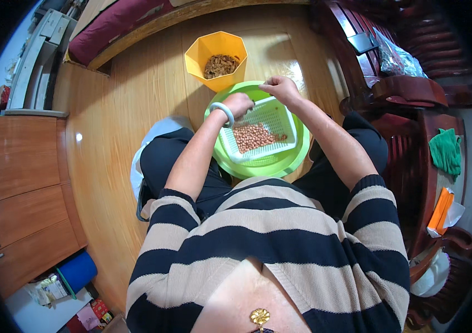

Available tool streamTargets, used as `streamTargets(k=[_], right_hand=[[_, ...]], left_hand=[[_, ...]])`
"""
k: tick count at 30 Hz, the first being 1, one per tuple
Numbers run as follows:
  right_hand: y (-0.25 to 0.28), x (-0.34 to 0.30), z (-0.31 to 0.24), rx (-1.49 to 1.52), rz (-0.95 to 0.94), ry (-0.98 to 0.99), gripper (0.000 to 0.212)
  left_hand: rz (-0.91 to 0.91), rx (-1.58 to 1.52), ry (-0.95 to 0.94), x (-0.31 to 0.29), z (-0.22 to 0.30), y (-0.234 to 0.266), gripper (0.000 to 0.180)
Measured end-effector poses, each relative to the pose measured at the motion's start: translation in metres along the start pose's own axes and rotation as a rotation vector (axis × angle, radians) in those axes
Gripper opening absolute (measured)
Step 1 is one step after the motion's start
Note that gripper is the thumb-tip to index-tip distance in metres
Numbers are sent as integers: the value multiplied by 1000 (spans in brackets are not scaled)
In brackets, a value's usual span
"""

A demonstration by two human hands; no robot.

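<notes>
Between my knees a white plastic basket [237, 154] rests inside a round green basin [297, 161]. Reddish-brown peanut kernels [254, 137] lie gathered in the lower part of the basket. My left hand [238, 105], with a pale bangle [222, 111] at its wrist, is curled closed over the basket's far left corner; what its fingers hold is hidden. My right hand [282, 90] hovers by the far rim of the basin, fingertips pinched together; anything between them is too small to name.
Just beyond the basin stands a yellow bin [194, 58] with brown scraps [221, 66] in it. A dark red wooden bench [408, 91] is on the right, holding a phone [362, 42] and a plastic bag [400, 58]. Wooden cabinets [19, 166] line the left side.
</notes>
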State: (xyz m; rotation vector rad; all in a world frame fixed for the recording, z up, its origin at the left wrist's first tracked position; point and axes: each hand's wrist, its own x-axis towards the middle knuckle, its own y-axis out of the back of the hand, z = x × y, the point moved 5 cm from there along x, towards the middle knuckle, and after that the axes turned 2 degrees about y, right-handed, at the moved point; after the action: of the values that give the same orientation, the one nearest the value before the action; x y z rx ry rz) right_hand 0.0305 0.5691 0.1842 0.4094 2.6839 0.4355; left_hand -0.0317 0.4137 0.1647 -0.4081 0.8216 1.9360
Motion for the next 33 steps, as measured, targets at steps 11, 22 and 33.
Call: streamTargets(k=[11,22,33], right_hand=[[-15,63,-65,333,124,268,27],[-34,31,-63,-66,-18,350,29],[-2,1,-49,348,-64,177,22]], left_hand=[[391,-1167,-61,8,3,83,19],[89,-1105,-187,2,23,46,21],[-71,-1083,-174,-19,45,25,17]])
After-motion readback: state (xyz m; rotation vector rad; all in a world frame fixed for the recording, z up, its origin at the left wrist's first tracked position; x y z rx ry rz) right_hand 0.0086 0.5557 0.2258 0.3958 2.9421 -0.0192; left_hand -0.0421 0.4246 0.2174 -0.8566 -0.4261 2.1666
